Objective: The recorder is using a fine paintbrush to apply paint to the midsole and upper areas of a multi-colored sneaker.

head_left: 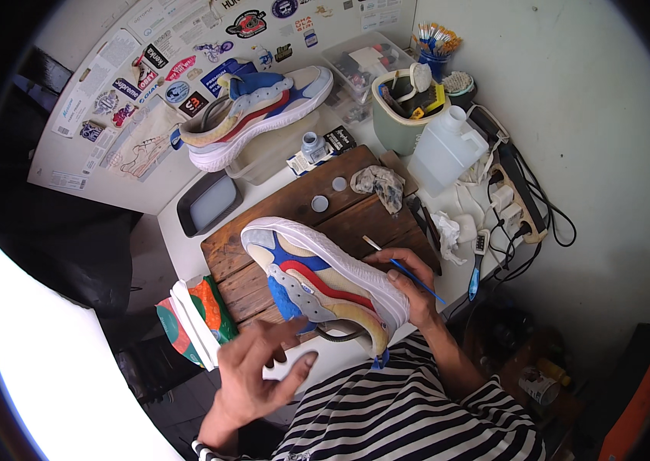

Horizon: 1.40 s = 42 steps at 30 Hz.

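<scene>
The near sneaker (317,276), patched in blue, red, cream and grey with a white sole, is tipped onto its side over the near part of a wooden board (302,184) on the white desk (185,250), its toe toward the upper left and its sole facing away from the person. The right hand (411,286) grasps it around the heel end of the sole and also keeps a thin blue-handled brush (417,281) between its fingers, the pale end pointing toward the board. The left hand (259,369) is loose and holds nothing, its fingers spread just beside the tongue; whether a fingertip touches the shoe cannot be told. Farther back, a matching sneaker (263,111) rests on a translucent plastic box (263,163), its toe toward the right. On the board lie two small round caps (319,203) and a stained, crumpled rag (381,188). A small open bottle (313,146) stands behind the board, with a dark tray (210,203) to its left. At the right are a translucent jug (448,150), a pale green bin (401,131), white crumpled tissue (455,230) and a power strip (520,196) with plugs. An orange and green packet (210,301) lies at the desk's left edge.
</scene>
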Each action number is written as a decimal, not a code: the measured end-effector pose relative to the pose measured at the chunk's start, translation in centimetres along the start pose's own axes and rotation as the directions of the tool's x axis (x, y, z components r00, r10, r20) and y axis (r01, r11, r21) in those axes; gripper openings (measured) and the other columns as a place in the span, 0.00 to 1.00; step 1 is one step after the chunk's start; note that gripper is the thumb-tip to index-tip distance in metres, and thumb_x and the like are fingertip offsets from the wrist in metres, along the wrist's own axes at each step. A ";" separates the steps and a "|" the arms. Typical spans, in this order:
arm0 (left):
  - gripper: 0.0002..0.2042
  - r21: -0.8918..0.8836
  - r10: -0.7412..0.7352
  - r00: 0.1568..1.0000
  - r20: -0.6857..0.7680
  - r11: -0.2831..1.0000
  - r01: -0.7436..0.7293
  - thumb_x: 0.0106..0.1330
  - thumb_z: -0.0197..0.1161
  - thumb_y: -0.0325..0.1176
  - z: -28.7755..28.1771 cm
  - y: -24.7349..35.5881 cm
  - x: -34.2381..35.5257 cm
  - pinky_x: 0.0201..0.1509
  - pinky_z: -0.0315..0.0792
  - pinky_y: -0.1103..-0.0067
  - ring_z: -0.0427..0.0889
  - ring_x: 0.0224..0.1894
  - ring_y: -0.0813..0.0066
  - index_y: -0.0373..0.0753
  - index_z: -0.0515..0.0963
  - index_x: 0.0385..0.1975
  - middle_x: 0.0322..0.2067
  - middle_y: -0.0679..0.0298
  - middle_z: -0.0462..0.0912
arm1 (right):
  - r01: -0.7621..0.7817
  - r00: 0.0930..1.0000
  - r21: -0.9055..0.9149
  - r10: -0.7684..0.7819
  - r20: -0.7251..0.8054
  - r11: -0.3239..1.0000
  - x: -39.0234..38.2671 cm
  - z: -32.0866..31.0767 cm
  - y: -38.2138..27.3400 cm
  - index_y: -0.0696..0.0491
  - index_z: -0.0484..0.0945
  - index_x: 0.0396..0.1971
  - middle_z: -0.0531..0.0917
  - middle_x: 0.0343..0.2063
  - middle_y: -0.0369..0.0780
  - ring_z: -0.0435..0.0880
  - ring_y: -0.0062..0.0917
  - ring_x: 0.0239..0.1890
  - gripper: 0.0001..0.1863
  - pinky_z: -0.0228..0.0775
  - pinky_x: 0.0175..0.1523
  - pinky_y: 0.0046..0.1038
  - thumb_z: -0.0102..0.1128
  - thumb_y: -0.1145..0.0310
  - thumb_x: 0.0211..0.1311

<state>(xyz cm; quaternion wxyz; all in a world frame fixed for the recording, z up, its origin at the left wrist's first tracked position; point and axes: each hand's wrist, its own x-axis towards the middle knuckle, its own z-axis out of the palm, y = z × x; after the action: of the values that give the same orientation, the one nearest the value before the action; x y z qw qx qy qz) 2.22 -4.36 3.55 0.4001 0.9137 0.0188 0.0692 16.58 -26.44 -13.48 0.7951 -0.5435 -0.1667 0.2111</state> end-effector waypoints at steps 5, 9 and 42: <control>0.20 0.332 0.144 0.980 0.141 0.925 -0.183 0.71 0.64 0.38 -1.4 -1.9 8.8 0.56 0.72 0.63 0.76 0.49 0.54 0.31 0.78 0.57 0.43 0.53 0.81 | -0.033 0.999 0.027 0.033 0.018 0.999 0.1 -0.2 0.1 0.64 0.76 0.56 0.86 0.48 0.49 0.85 0.29 0.50 0.19 0.77 0.59 0.32 0.55 0.72 0.68; 0.24 0.431 0.110 0.909 0.403 0.853 -0.294 0.78 0.55 0.50 -0.9 -4.7 12.2 0.67 0.67 0.60 0.75 0.58 0.52 0.35 0.78 0.59 0.52 0.51 0.81 | -0.010 0.999 0.006 0.009 0.033 1.000 0.4 -0.4 0.3 0.63 0.76 0.55 0.85 0.48 0.49 0.85 0.29 0.50 0.19 0.76 0.59 0.32 0.56 0.71 0.67; 0.36 -0.306 -0.256 0.516 0.817 0.566 0.765 0.70 0.61 0.57 0.7 -12.0 3.9 0.64 0.70 0.69 0.79 0.56 0.64 0.30 0.72 0.66 0.57 0.51 0.81 | -0.221 0.620 0.062 0.091 0.779 0.973 10.2 4.3 -8.5 0.59 0.73 0.60 0.82 0.54 0.45 0.85 0.28 0.55 0.19 0.78 0.61 0.30 0.60 0.71 0.73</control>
<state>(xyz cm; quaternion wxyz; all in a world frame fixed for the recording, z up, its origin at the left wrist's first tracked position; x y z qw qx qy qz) 6.40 3.62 -5.36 0.6601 0.6166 0.1328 -0.4080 24.47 -20.51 -3.69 0.6648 -0.3515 -0.4257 0.5033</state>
